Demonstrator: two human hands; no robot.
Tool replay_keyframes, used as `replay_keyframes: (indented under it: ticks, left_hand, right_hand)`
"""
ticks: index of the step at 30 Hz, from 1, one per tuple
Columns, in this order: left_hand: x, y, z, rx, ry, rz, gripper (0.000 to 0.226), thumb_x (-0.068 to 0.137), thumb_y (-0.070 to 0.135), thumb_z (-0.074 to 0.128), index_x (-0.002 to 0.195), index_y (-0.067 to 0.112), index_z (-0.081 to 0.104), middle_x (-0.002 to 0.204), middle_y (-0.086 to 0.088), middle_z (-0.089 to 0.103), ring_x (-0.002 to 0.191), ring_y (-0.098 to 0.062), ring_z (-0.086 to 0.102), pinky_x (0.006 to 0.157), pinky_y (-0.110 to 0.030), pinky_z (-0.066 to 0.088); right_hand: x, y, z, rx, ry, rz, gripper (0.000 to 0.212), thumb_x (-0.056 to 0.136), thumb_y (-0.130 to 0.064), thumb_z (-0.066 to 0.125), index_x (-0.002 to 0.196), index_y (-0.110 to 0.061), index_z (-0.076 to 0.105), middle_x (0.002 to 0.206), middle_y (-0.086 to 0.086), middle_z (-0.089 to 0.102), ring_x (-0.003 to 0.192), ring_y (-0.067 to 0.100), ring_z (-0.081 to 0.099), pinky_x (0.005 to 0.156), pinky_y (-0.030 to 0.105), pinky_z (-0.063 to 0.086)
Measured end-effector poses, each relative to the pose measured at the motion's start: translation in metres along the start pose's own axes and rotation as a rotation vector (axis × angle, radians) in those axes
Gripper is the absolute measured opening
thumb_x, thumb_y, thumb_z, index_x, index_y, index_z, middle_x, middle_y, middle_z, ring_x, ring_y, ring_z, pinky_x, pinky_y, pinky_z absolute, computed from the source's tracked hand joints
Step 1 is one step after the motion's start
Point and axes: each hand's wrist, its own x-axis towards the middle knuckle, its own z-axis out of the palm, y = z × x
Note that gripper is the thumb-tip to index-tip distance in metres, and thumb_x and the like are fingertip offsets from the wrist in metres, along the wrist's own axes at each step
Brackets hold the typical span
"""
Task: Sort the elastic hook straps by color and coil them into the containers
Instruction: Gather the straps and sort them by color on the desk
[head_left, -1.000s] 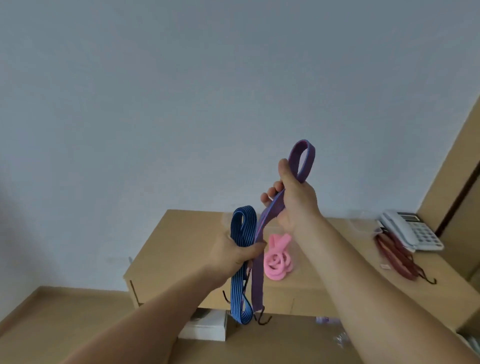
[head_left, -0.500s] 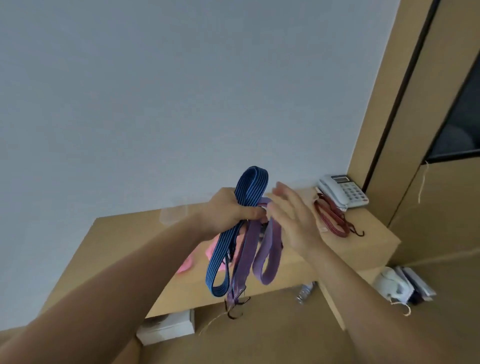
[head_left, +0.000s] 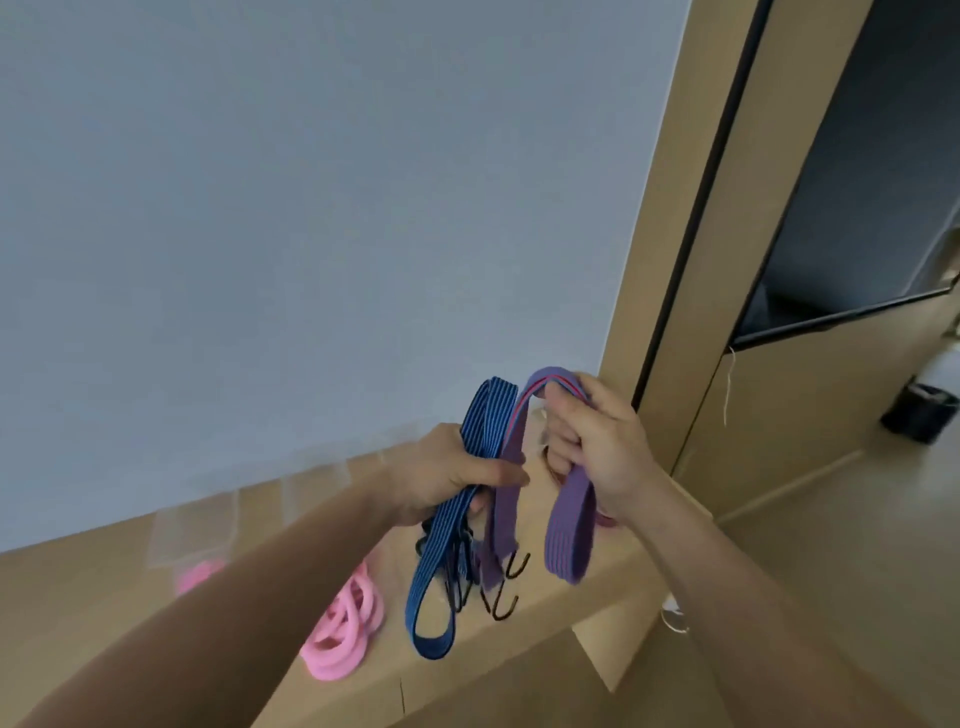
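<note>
My left hand (head_left: 451, 475) grips a folded blue striped strap (head_left: 441, 551) together with one run of a purple strap (head_left: 569, 525), above a wooden table (head_left: 130, 587). Black hooks (head_left: 506, 587) dangle below the straps. My right hand (head_left: 597, 447) holds the purple strap's upper fold, and a purple loop hangs under it. A coiled pink strap (head_left: 345, 631) lies on the table beneath, with another pink piece (head_left: 200, 574) further left. Clear plastic containers (head_left: 195, 530) stand along the wall.
A tall wooden cabinet (head_left: 675, 260) rises at the right with a dark opening. Past it, a black bin (head_left: 919, 415) stands on the floor. A grey wall fills the background behind the table.
My right hand was open beside the bundle and now grips the purple strap's fold, lifted higher. The view swung further right and the phone dropped out of sight.
</note>
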Motion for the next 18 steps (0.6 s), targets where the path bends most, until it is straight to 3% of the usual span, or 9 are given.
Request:
replay_keyframes:
  ticks: [2, 4, 7, 9, 11, 13, 15, 17, 18]
  left_hand:
    - [0.017, -0.003, -0.003, -0.058, 0.025, 0.037, 0.060, 0.068, 0.024, 0.080, 0.095, -0.025, 0.057, 0.047, -0.013, 0.050, 0.045, -0.025, 0.045, 0.054, -0.030, 0.043]
    - [0.036, 0.000, -0.004, -0.158, 0.075, 0.075, 0.050, 0.079, 0.017, 0.075, 0.094, -0.027, 0.056, 0.047, -0.013, 0.048, 0.043, -0.025, 0.044, 0.050, -0.028, 0.042]
    - [0.064, 0.015, -0.002, -0.307, 0.116, 0.109, 0.027, 0.089, 0.010, 0.064, 0.075, -0.013, 0.063, 0.046, -0.010, 0.045, 0.041, -0.023, 0.040, 0.045, -0.026, 0.038]
    - [0.081, 0.023, 0.001, -0.391, 0.102, 0.108, 0.029, 0.090, 0.007, 0.060, 0.062, 0.002, 0.059, 0.045, -0.009, 0.044, 0.040, -0.022, 0.039, 0.044, -0.026, 0.037]
    - [0.098, 0.029, 0.005, -0.407, 0.068, 0.097, 0.027, 0.090, 0.006, 0.060, 0.063, 0.006, 0.055, 0.047, -0.009, 0.043, 0.040, -0.021, 0.039, 0.044, -0.025, 0.038]
    - [0.117, 0.031, 0.009, -0.364, 0.071, 0.070, 0.021, 0.089, 0.007, 0.064, 0.069, 0.006, 0.056, 0.049, -0.009, 0.046, 0.042, -0.022, 0.042, 0.045, -0.026, 0.040]
    - [0.137, 0.027, 0.013, -0.354, 0.146, 0.037, 0.017, 0.087, 0.009, 0.069, 0.077, 0.006, 0.056, 0.053, -0.008, 0.050, 0.044, -0.022, 0.047, 0.047, -0.028, 0.045]
    - [0.162, 0.017, 0.022, -0.400, 0.257, -0.012, 0.018, 0.086, 0.010, 0.073, 0.081, 0.006, 0.057, 0.057, -0.007, 0.053, 0.047, -0.021, 0.052, 0.051, -0.031, 0.049]
    - [0.169, 0.011, 0.025, -0.436, 0.296, -0.040, 0.018, 0.086, 0.011, 0.074, 0.080, 0.006, 0.057, 0.057, -0.006, 0.054, 0.047, -0.020, 0.053, 0.051, -0.030, 0.050]
  right_hand:
    - [0.016, 0.005, -0.014, -0.124, 0.072, -0.018, 0.021, 0.090, -0.036, 0.061, 0.074, -0.022, 0.060, 0.057, -0.005, 0.038, 0.043, 0.010, 0.027, 0.043, 0.027, 0.023]
    - [0.024, 0.020, -0.026, -0.270, 0.128, 0.017, 0.035, 0.094, -0.046, 0.060, 0.098, -0.011, 0.063, 0.061, -0.008, 0.048, 0.046, 0.009, 0.035, 0.044, 0.024, 0.029]
    - [0.020, 0.055, -0.035, -0.326, 0.037, 0.044, 0.050, 0.091, -0.049, 0.059, 0.128, -0.014, 0.057, 0.094, -0.003, 0.068, 0.080, 0.018, 0.063, 0.071, 0.034, 0.053]
    - [0.017, 0.074, -0.041, -0.428, -0.058, 0.019, 0.045, 0.091, -0.052, 0.062, 0.119, -0.017, 0.060, 0.100, 0.011, 0.067, 0.089, 0.022, 0.064, 0.079, 0.037, 0.052]
    - [0.022, 0.081, -0.047, -0.428, -0.061, 0.052, 0.056, 0.082, -0.065, 0.063, 0.104, -0.014, 0.064, 0.084, 0.022, 0.059, 0.074, 0.026, 0.059, 0.068, 0.034, 0.051]
    - [0.032, 0.086, -0.056, -0.340, 0.005, 0.098, 0.063, 0.076, -0.068, 0.067, 0.094, -0.007, 0.065, 0.074, 0.014, 0.058, 0.069, 0.022, 0.058, 0.066, 0.029, 0.048]
    - [0.045, 0.089, -0.071, -0.211, 0.096, 0.132, 0.059, 0.078, -0.061, 0.070, 0.090, -0.003, 0.064, 0.075, 0.012, 0.063, 0.070, 0.027, 0.061, 0.069, 0.035, 0.050]
    - [0.060, 0.099, -0.091, -0.092, 0.141, 0.168, 0.044, 0.089, -0.043, 0.067, 0.101, -0.001, 0.067, 0.094, 0.024, 0.067, 0.089, 0.041, 0.065, 0.085, 0.051, 0.053]
    - [0.064, 0.103, -0.095, -0.076, 0.131, 0.178, 0.033, 0.094, -0.036, 0.064, 0.109, -0.007, 0.068, 0.103, 0.023, 0.069, 0.101, 0.040, 0.066, 0.093, 0.052, 0.051]
